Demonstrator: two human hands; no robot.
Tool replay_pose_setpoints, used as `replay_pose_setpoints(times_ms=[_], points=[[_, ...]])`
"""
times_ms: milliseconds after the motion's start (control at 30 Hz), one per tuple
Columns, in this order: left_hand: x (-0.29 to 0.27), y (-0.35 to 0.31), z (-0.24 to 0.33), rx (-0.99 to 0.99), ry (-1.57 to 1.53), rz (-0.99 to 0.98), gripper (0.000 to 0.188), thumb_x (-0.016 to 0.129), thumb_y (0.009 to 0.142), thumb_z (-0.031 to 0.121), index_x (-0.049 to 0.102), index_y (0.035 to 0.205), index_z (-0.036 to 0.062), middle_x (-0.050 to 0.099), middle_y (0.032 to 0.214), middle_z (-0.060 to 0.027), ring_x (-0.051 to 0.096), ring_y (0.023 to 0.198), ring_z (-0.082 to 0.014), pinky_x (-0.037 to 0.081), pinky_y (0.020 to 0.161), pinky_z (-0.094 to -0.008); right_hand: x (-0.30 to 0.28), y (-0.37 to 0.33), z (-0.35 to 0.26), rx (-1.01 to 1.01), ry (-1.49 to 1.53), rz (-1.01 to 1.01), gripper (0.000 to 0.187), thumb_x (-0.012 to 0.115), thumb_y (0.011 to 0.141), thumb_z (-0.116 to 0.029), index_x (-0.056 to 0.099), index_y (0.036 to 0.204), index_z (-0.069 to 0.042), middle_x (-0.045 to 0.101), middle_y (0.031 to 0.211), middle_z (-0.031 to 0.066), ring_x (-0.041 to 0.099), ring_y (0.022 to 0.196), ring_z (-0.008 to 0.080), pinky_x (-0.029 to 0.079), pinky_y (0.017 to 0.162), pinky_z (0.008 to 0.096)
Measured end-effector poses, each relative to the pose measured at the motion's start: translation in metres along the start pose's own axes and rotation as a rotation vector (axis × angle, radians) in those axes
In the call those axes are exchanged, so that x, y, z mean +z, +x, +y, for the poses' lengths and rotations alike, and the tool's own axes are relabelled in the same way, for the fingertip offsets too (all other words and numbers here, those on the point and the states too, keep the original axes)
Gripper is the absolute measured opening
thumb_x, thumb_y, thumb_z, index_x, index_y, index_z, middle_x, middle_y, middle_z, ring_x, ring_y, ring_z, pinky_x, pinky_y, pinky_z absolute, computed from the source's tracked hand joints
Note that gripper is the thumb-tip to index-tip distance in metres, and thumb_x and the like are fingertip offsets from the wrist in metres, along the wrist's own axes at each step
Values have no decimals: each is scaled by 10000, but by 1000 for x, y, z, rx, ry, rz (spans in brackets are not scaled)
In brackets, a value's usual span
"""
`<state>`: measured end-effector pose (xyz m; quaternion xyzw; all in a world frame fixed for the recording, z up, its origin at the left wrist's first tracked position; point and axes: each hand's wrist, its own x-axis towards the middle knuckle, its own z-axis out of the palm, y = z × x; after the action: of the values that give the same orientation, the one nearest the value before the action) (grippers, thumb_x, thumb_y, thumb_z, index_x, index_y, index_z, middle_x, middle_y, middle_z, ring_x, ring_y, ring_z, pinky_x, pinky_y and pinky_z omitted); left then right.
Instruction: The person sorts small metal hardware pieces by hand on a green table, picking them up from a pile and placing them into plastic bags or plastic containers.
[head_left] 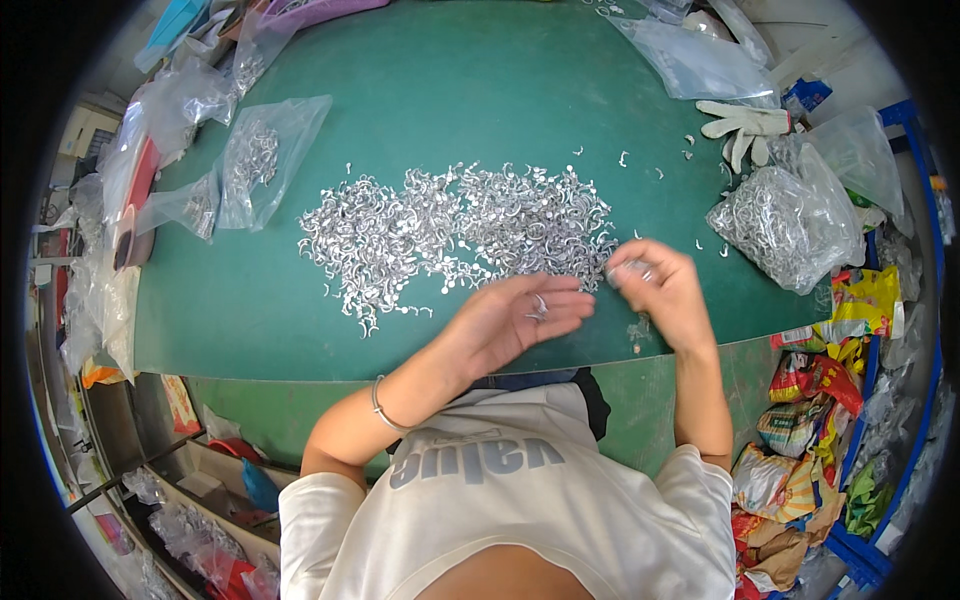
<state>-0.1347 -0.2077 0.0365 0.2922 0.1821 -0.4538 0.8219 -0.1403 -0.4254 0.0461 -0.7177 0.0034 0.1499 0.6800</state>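
A broad, loose pile of small curved silvery metal pieces (400,225) covers the middle of the green table (450,90). At the pile's near edge my left hand (500,322) is turned palm up, its fingers stretched out. A few of the same metal pieces (540,308) lie loose on those fingers. Just right of it, my right hand (668,292) is curled above the pile's right end. Between its thumb and fingers is a small bunch of metal pieces (630,271), slightly blurred and partly hidden.
Clear bags of metal pieces stand at the right (785,225) and left (255,155). A white work glove (745,125) lies behind the right bag, with stray pieces nearby. Colourful packets (790,430) fill the floor at right; an open drawer (215,465) is at lower left.
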Motion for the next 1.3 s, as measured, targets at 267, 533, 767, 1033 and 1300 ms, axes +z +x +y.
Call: replay_pose_setpoints(times_ms=[267, 533, 767, 1033, 1300], points=[[-4, 15, -30, -45, -224, -71, 357, 333, 984, 296, 544, 1042, 14, 597, 1001, -111, 603, 883, -204, 497, 807, -342, 49, -21, -17, -607, -731, -276, 132, 661, 746, -45, 642, 876, -40, 606, 947, 60, 589, 867, 272, 410, 856, 367], [-5, 6, -24, 91, -79, -104, 264, 451, 960, 156, 536, 1124, -32, 538, 828, -19, 460, 642, -82, 398, 591, -200, -2, -10, 3, -315, -710, 390, 182, 669, 725, 11, 636, 903, -11, 608, 835, 102, 576, 815, 258, 458, 720, 346], [-39, -2, -22, 173, -126, -311, 277, 428, 965, 159, 530, 1161, -8, 438, 712, -13, 360, 579, -81, 314, 439, -209, 9, 4, 13, -509, -924, 228, 206, 680, 698, -8, 606, 890, -24, 551, 960, 93, 513, 885, 275, 411, 779, 357], [3, -12, -7, -7, -368, 110, 251, 389, 958, 122, 509, 1115, -34, 427, 714, -33, 348, 604, -96, 300, 460, -192, -5, 7, 23, -496, -896, 274, 148, 656, 709, 19, 608, 843, -21, 544, 915, 92, 516, 863, 278, 410, 759, 365], [-27, -7, -20, 7, -561, -292, 276, 416, 895, 33, 504, 1134, -73, 494, 848, -66, 434, 671, -136, 422, 656, -275, -2, 8, 18, -520, -923, 157, 183, 681, 696, 2, 616, 865, -22, 558, 940, 78, 523, 902, 260, 404, 779, 354]])
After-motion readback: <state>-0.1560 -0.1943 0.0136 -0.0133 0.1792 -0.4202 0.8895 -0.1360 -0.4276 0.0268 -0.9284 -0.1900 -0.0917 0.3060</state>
